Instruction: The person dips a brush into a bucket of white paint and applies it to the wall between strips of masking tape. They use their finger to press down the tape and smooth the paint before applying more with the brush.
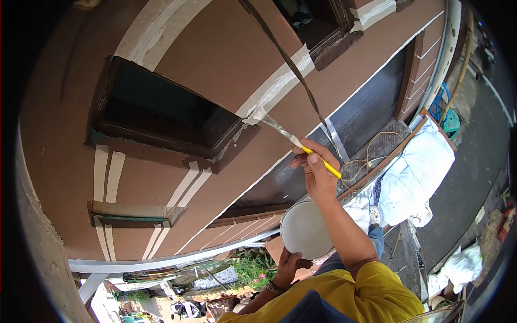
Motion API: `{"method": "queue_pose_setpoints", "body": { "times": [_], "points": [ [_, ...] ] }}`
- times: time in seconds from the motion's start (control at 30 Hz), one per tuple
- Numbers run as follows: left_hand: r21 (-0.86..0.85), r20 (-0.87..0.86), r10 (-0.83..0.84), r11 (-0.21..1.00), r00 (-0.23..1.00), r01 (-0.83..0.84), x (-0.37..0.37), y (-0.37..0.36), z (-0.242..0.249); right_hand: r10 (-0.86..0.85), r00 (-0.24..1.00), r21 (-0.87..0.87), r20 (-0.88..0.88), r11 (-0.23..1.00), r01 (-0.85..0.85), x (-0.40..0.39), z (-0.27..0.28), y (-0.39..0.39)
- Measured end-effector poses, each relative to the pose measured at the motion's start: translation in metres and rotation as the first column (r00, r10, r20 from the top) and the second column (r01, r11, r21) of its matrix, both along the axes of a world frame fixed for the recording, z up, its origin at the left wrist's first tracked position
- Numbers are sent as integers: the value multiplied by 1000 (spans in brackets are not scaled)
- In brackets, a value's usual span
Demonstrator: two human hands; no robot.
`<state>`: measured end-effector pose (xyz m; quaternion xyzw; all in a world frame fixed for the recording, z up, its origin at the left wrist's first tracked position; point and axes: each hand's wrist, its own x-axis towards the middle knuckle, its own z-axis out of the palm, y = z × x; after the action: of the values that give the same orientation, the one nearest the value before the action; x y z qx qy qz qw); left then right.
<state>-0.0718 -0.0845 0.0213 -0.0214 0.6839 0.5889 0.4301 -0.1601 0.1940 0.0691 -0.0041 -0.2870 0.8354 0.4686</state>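
Note:
My right hand [319, 164] is closed round the yellow handle of a paintbrush [280, 129]. The white-coated bristles touch the lower end of a white painted band [277, 86], beside the corner of a dark window frame [229, 142] on the brown wall [215, 59]. Lower down, my left hand [292, 267] grips the rim of a round bucket [306, 231] holding pale paint. Its fingers are partly hidden by the bucket.
A dark twisted cable [288, 59] hangs across the wall in front of me. Below are a ledge with looped cord [368, 156], white sheeting [417, 172], a road [463, 188] and plants [250, 272]. More windows and white strips mark the wall.

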Motion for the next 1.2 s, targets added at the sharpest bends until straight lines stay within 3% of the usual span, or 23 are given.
{"method": "queue_pose_setpoints", "body": {
  "times": [0.13,0.23,0.27,0.33,0.47,0.7,0.83,0.93,1.03,1.2],
  "points": [
    [6,-9,-6,1000,1000,6,0,2,2,27,997,35,68,999,-30,-3,4,4],
    [9,-1,-6,1000,1000,6,-2,4,3,-234,971,163,50,961,223,10,9,9],
    [6,7,-3,1000,1000,3,-1,3,4,-385,918,328,90,882,338,13,13,12],
    [0,-3,-10,1000,1000,10,-1,0,1,-668,740,635,74,604,481,13,24,24],
    [6,-8,-9,1000,1000,9,-1,0,0,-783,622,785,8,390,482,10,31,26],
    [1,-1,-21,1000,1000,21,-1,2,-3,-699,715,883,7,341,324,17,39,-2],
    [-3,1,-28,1000,1000,28,0,1,-2,-751,660,798,-19,387,463,18,34,7],
    [9,9,-25,1000,1000,25,0,2,-1,-716,694,716,71,521,465,12,36,14],
    [8,6,-25,1000,1000,25,1,2,-1,-704,710,785,-7,436,440,1,31,2],
    [-9,11,-27,1000,1000,27,1,2,1,-689,724,778,-1,455,433,13,30,2]
  ]
}}
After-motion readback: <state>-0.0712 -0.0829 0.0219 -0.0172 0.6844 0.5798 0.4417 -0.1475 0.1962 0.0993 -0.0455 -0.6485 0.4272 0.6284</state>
